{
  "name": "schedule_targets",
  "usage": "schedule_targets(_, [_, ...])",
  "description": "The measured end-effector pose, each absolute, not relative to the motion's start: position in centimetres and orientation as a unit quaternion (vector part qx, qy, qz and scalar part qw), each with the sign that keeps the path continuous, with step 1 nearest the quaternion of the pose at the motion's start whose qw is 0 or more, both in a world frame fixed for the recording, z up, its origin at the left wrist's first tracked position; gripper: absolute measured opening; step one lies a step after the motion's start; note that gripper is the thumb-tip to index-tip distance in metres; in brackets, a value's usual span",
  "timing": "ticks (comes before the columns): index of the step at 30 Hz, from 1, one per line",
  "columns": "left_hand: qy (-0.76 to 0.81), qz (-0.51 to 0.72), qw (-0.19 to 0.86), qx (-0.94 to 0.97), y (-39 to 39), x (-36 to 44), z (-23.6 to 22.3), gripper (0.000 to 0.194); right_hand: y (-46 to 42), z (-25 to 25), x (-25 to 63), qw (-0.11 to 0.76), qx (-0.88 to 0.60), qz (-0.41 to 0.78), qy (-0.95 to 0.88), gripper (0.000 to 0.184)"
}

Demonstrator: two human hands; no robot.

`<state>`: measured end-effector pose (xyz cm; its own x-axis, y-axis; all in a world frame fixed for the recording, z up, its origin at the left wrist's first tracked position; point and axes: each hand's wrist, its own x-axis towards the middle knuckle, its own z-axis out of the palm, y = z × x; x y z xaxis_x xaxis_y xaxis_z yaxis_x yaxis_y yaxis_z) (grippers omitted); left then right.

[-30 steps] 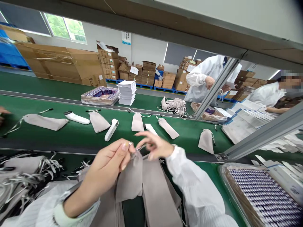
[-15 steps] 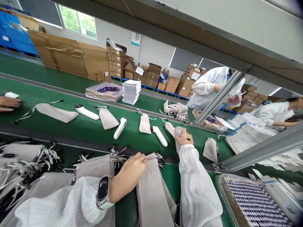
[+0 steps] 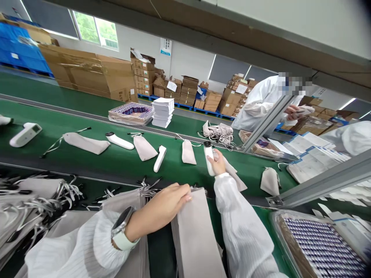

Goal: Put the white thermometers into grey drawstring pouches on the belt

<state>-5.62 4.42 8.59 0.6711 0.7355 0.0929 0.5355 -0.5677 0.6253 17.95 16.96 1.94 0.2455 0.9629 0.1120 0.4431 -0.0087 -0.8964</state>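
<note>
My right hand [image 3: 219,163] is closed around a white infrared thermometer [image 3: 208,155] with a black tip, held over the green belt. Beside that hand a long grey drawstring pouch [image 3: 236,177] lies on the belt, partly hidden by it. My left hand [image 3: 172,201] pinches the upper end of a stack of grey pouches [image 3: 198,231] at the near edge. More thermometers lie on the belt, among them one [image 3: 160,158] and another [image 3: 119,141]. Between them are filled-looking pouches, one [image 3: 145,148] and another [image 3: 189,152].
A metal post [image 3: 268,121] rises at right near another pouch [image 3: 270,181]. At lower right stands a tray of batteries [image 3: 321,239]. Tangled pouch cords [image 3: 37,208] lie at lower left. A shelf [image 3: 232,34] hangs overhead. A co-worker [image 3: 259,102] stands across the belt.
My right hand has left the grey pouch and picked up the thermometer from the belt. The things on the belt appear farther right. The other person's hand at the left edge is gone from view.
</note>
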Motion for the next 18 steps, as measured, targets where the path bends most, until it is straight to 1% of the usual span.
schedule_targets(1, [0.364, 0.199, 0.312, 0.855, 4.5, -5.7, 8.8, 0.024, 16.4, 3.2, 17.7, 0.522, -0.582, 0.370, -0.502, 0.067])
schedule_targets(2, [0.362, 0.216, 0.330, 0.845, 4.7, -5.7, 8.9, 0.024, 15.7, 4.6, 17.2, 0.572, -0.508, 0.439, -0.472, 0.072])
schedule_targets(3, [0.361, 0.222, 0.344, 0.838, 4.8, -5.6, 8.8, 0.024, 14.9, 5.9, 16.5, 0.593, -0.442, 0.491, -0.460, 0.075])
schedule_targets(6, [0.373, 0.224, 0.366, 0.823, 5.2, -5.4, 8.3, 0.024, 12.0, 9.2, 14.3, 0.595, -0.334, 0.572, -0.455, 0.076])
schedule_targets(8, [0.380, 0.225, 0.373, 0.816, 5.3, -5.3, 8.0, 0.024, 10.7, 10.5, 13.2, 0.589, -0.313, 0.592, -0.453, 0.074])
schedule_targets(11, [0.369, 0.240, 0.364, 0.821, 5.2, -5.3, 8.1, 0.023, 10.0, 10.8, 12.8, 0.577, -0.310, 0.595, -0.466, 0.072])
schedule_targets(13, [0.364, 0.262, 0.351, 0.822, 5.0, -5.4, 8.3, 0.023, 10.2, 10.3, 13.0, 0.530, -0.313, 0.609, -0.500, 0.062])
schedule_targets(14, [0.371, 0.282, 0.340, 0.817, 5.0, -5.5, 8.4, 0.022, 10.3, 9.9, 13.1, 0.491, -0.315, 0.619, -0.526, 0.051])
schedule_targets(15, [0.382, 0.306, 0.328, 0.808, 5.0, -5.5, 8.4, 0.021, 10.3, 9.5, 13.0, 0.436, -0.318, 0.630, -0.558, 0.041])
schedule_targets(16, [0.394, 0.333, 0.311, 0.798, 5.1, -5.6, 8.4, 0.020, 10.2, 9.2, 12.8, 0.371, -0.321, 0.642, -0.589, 0.037])
schedule_targets(18, [0.415, 0.380, 0.270, 0.781, 5.5, -5.8, 8.2, 0.018, 9.8, 8.6, 11.9, 0.232, -0.320, 0.656, -0.643, 0.047])
